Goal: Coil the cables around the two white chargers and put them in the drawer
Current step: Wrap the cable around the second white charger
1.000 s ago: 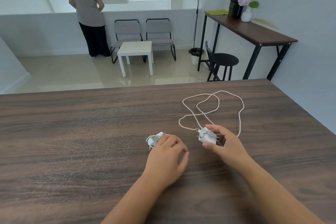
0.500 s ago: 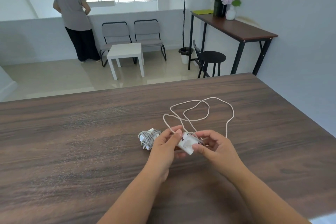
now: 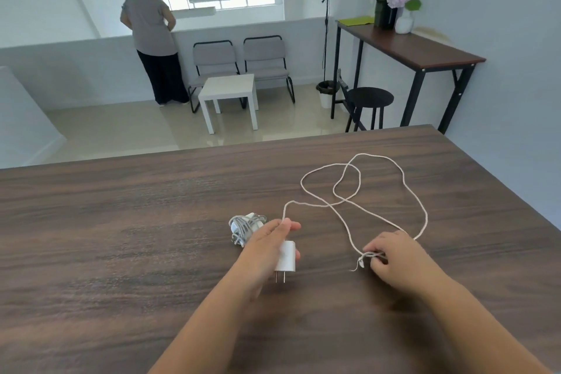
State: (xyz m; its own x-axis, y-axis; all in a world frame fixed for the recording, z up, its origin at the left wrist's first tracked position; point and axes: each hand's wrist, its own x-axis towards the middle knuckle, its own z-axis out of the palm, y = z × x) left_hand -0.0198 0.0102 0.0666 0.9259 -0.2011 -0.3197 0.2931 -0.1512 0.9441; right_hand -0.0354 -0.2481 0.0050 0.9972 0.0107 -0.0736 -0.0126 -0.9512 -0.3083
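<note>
My left hand (image 3: 267, 247) grips a white charger (image 3: 286, 256) just above the table, its two plug prongs pointing toward me. Its white cable (image 3: 358, 191) runs from the top of the charger and lies in loose loops across the table to the right. My right hand (image 3: 394, 255) pinches the cable's free end close to the connector. A second white charger (image 3: 244, 225), with its cable wound around it, lies on the table just left of my left hand. No drawer is in view.
The dark wooden table (image 3: 121, 252) fills the lower view. Beyond its far edge are a white side table (image 3: 229, 91), two grey chairs, a black stool (image 3: 368, 99) and a tall table with a vase. A person (image 3: 151, 36) stands far off, back turned.
The charger passed from my right hand to my left hand. My right hand moved right along the cable and took hold of its free end. The coiled charger stayed where it lay.
</note>
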